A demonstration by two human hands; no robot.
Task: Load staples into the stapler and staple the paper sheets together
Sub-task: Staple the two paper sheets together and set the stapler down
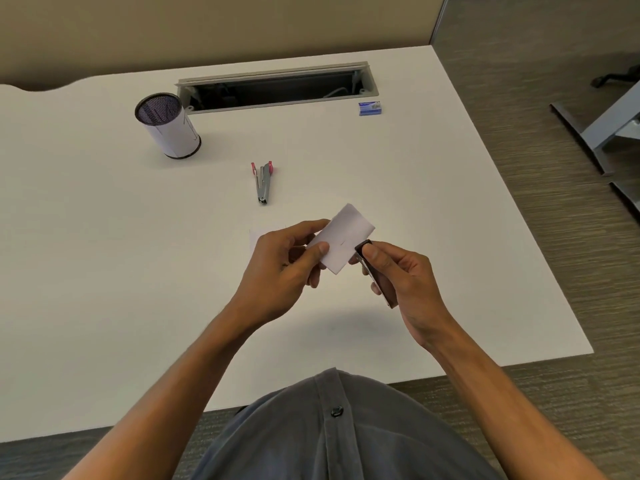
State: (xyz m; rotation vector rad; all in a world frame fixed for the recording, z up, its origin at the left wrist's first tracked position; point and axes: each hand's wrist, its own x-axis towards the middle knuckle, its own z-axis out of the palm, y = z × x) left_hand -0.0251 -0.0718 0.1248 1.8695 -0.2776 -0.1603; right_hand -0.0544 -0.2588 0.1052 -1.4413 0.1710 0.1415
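Holding a small stack of white paper sheets above the white bench, the left hand pinches their near-left edge between thumb and curled fingers. A short dark mark, possibly a staple, shows near the middle of the top sheet. The right hand grips a dark stapler, thumb pressed on its top near the nose, which touches the paper's right edge. Another faint sheet lies flat on the bench just left of the left hand. Farther back, a second stapler with red parts lies opened. A blue staple box sits near the open cable tray, and a mesh pen cup wrapped in paper stands at the back left.
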